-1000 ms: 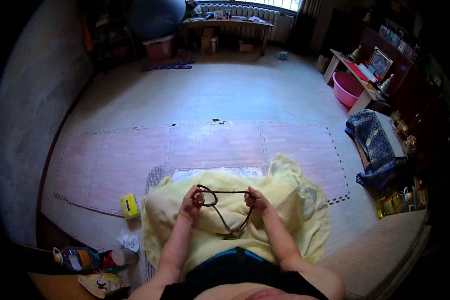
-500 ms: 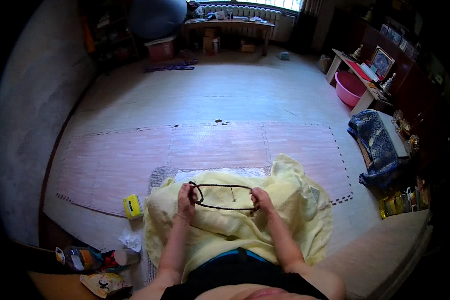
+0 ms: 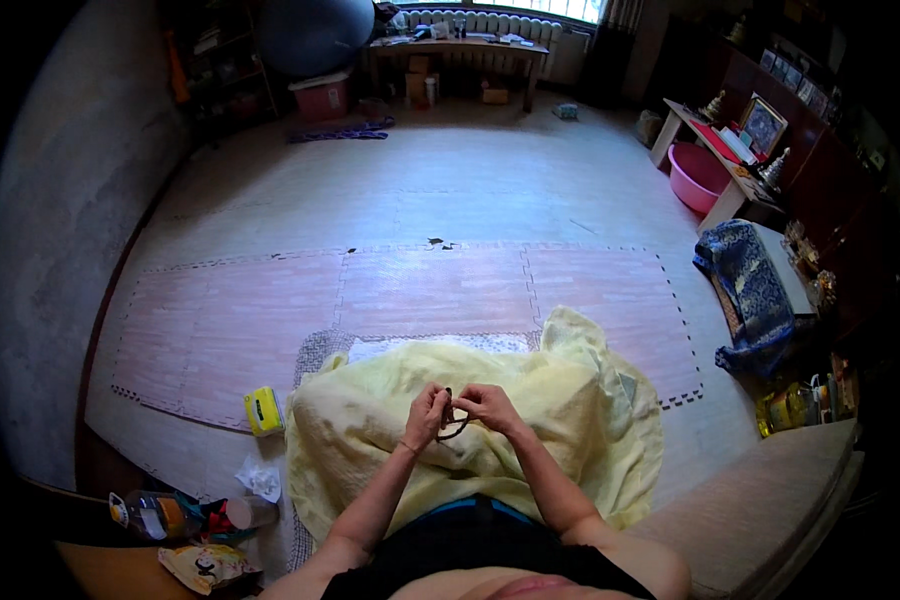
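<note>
My left hand is closed around a dark cord, its loops bunched small, over a pale yellow blanket draped in front of me. My right hand sits just to the right, nearly touching the left, with its fingers bent and pinched at the top of the cord. A curve of the cord hangs below both hands. Part of it is hidden by my fingers.
A yellow pack, crumpled white tissue and a bottle lie at my left. A padded board is at my lower right, with a cloth-draped box beyond. Pink foam mats cover the floor ahead.
My hands have come together at the middle from a wide spread, and the cord that was stretched into open loops is now gathered between them, with a small curve hanging down.
</note>
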A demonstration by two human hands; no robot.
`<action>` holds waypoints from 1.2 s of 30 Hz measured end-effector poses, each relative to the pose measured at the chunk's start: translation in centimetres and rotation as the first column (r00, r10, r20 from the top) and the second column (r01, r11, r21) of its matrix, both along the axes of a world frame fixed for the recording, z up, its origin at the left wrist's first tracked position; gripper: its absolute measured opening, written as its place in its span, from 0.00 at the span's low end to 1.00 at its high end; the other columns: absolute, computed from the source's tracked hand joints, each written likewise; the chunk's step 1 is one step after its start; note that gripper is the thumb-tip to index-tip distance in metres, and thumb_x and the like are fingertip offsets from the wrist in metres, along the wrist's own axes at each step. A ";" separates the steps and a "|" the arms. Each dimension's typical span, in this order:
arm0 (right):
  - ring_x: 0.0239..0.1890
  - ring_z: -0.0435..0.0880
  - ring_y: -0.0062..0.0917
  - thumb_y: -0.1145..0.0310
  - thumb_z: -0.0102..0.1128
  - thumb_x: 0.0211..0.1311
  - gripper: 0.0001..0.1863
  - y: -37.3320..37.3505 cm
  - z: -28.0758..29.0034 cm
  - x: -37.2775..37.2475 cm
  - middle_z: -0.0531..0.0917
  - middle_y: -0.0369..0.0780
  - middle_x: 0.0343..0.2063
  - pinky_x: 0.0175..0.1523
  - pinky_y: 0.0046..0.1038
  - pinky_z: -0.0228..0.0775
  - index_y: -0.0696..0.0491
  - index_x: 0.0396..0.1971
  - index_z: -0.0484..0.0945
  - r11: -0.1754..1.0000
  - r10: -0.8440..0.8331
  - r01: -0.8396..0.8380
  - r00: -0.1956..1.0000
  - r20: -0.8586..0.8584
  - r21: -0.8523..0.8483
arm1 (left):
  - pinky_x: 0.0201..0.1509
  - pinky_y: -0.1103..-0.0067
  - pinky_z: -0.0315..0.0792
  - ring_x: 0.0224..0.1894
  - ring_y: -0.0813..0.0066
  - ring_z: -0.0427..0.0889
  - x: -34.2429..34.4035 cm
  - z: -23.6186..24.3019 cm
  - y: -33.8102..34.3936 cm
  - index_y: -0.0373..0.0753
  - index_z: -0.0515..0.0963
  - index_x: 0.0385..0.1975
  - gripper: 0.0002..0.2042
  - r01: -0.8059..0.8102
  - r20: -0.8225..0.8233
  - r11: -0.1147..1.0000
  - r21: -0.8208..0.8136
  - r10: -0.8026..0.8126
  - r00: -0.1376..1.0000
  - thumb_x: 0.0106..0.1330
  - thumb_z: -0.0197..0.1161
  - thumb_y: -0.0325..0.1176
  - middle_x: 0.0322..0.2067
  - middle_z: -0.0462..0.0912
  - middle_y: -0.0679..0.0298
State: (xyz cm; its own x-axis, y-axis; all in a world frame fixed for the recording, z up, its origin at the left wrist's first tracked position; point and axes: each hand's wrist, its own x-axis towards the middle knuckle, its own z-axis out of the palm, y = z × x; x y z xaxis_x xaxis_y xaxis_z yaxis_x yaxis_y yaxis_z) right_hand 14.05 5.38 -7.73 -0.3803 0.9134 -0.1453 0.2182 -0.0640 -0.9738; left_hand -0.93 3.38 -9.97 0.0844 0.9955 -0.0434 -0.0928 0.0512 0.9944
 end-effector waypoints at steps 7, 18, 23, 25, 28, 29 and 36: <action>0.11 0.56 0.12 0.57 0.46 0.55 0.16 1.2 -1.5 3.4 0.61 0.28 0.07 0.17 0.15 0.46 0.52 0.14 0.68 0.910 -0.041 -0.087 0.955 -0.295 -0.406 | 0.12 0.89 0.53 0.10 0.88 0.58 -2.3 0.6 0.1 0.42 0.66 0.23 0.07 0.026 0.580 0.946 -0.323 0.176 0.795 0.60 0.46 0.35 0.10 0.61 0.74; 0.16 0.64 0.24 0.58 0.42 0.56 0.16 0.6 -4.8 4.1 0.67 0.35 0.11 0.31 0.22 0.60 0.56 0.25 0.70 0.786 -0.570 -0.227 0.092 -0.816 -0.575 | 0.12 0.90 0.51 0.08 0.88 0.54 -4.4 -0.7 1.2 0.42 0.66 0.18 0.09 0.046 0.828 0.886 -0.461 0.410 0.383 0.60 0.46 0.34 0.09 0.59 0.75; 0.22 0.71 0.19 0.69 0.44 0.54 0.11 0.7 -5.3 2.6 0.72 0.34 0.19 0.34 0.25 0.66 0.57 0.35 0.69 0.821 -0.517 0.031 0.464 -0.720 -0.570 | 0.14 0.89 0.54 0.10 0.86 0.56 -4.2 -1.3 1.8 0.43 0.63 0.21 0.07 -0.168 0.725 0.845 -0.508 0.525 0.447 0.61 0.44 0.34 0.11 0.60 0.74; 0.22 0.74 0.23 0.68 0.45 0.53 0.11 0.7 -6.0 1.8 0.75 0.38 0.20 0.32 0.26 0.67 0.56 0.35 0.71 0.915 -0.331 0.229 0.898 -0.291 -0.333 | 0.14 0.89 0.55 0.11 0.86 0.57 -4.2 -1.5 2.0 0.42 0.63 0.22 0.06 -0.157 0.752 0.863 -0.480 0.497 0.434 0.60 0.44 0.34 0.13 0.62 0.73; 0.22 0.75 0.28 0.67 0.46 0.51 0.11 -0.8 -4.4 0.6 0.77 0.41 0.22 0.31 0.27 0.67 0.54 0.34 0.72 0.910 -0.006 -0.181 0.895 0.447 0.373 | 0.12 0.89 0.57 0.12 0.86 0.63 -2.9 -1.2 2.3 0.41 0.63 0.24 0.07 -0.507 0.214 0.835 -0.214 0.546 0.810 0.61 0.43 0.35 0.16 0.71 0.66; 0.25 0.75 0.32 0.65 0.48 0.49 0.11 -1.3 -3.1 -0.2 0.77 0.43 0.25 0.32 0.28 0.66 0.53 0.32 0.73 0.939 0.077 -0.232 0.862 0.501 0.255 | 0.13 0.88 0.59 0.12 0.85 0.65 -2.4 -0.9 2.0 0.39 0.63 0.24 0.08 -0.456 0.160 0.877 -0.150 0.476 0.865 0.61 0.42 0.35 0.16 0.71 0.64; 0.24 0.74 0.23 0.71 0.56 0.44 0.06 -1.0 2.4 -1.2 0.76 0.38 0.19 0.30 0.23 0.65 0.57 0.23 0.74 0.983 0.090 -0.109 0.988 0.127 0.148 | 0.16 0.87 0.65 0.14 0.84 0.67 0.6 -0.9 0.2 0.35 0.64 0.24 0.09 -0.178 0.033 0.984 0.029 0.177 0.984 0.61 0.44 0.35 0.16 0.70 0.65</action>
State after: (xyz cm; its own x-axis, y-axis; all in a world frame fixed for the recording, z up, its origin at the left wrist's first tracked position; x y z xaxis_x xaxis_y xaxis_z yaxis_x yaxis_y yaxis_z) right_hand 12.84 4.34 -5.37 -0.4588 0.8868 -0.0559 0.3314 0.1124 -0.9368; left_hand -0.35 3.55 -10.90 -0.0929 0.9956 -0.0114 -0.1270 -0.0005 0.9919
